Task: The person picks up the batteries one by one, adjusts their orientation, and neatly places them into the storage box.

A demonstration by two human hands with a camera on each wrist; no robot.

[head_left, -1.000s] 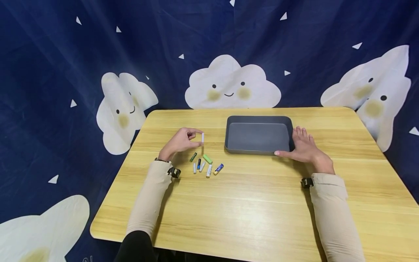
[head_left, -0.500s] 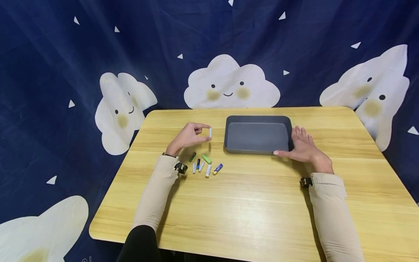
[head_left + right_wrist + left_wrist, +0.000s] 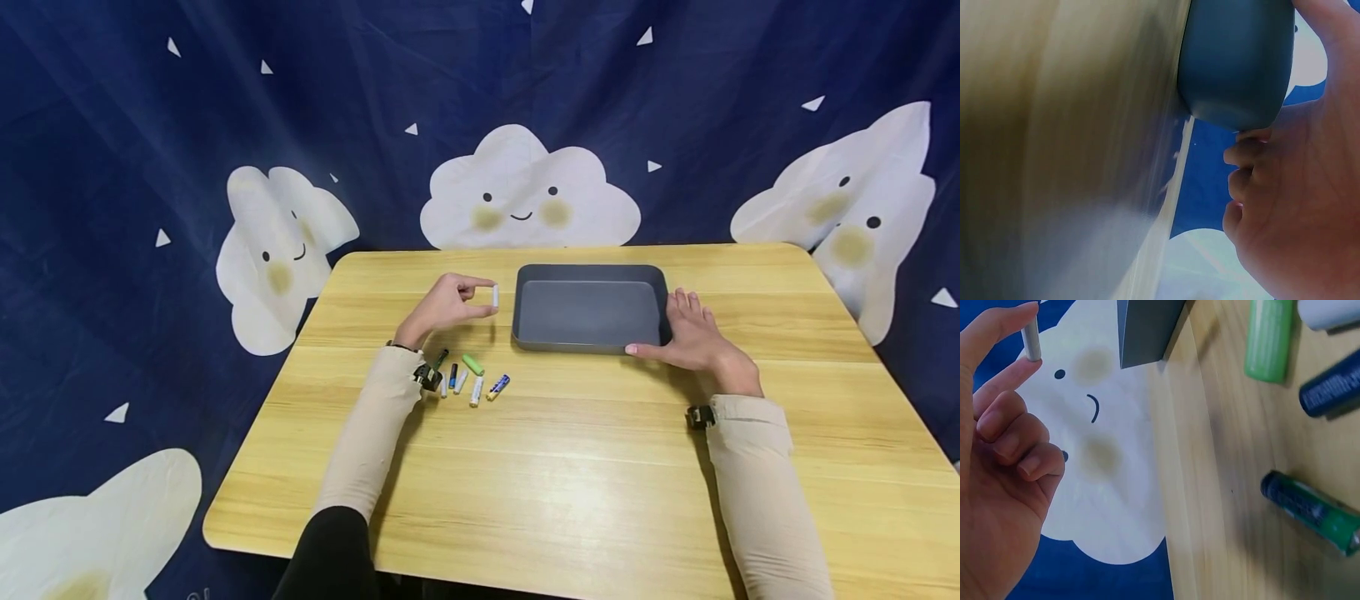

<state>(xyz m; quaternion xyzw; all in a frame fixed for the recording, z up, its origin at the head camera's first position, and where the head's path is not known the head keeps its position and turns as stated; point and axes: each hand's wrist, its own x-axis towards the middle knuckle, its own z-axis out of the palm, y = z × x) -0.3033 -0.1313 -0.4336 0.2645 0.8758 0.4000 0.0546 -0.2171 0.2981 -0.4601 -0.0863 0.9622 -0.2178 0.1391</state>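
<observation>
My left hand [image 3: 444,305] pinches a small white battery [image 3: 495,297] end to end between thumb and index finger, upright above the table just left of the grey tray [image 3: 588,347]. In the left wrist view that battery [image 3: 1032,339] spans the two fingertips, with the other fingers curled inward. My right hand [image 3: 699,340] rests against the tray's front right corner, fingers straight along its right side and thumb at the front edge. The right wrist view has the tray wall [image 3: 1235,62] beside the right palm [image 3: 1304,187]. Nothing lies in the tray.
Several batteries lie below the left hand: a light green one [image 3: 473,364], a dark blue one [image 3: 453,376], a blue and yellow one [image 3: 498,387] and white ones. A dark green battery [image 3: 1310,511] is partly covered by the left wrist in the head view. A cloud-patterned curtain [image 3: 390,75] hangs behind the table.
My left hand has carried the white battery right and away from me, closer to the tray's left side. The right hand and the tray have stayed in place.
</observation>
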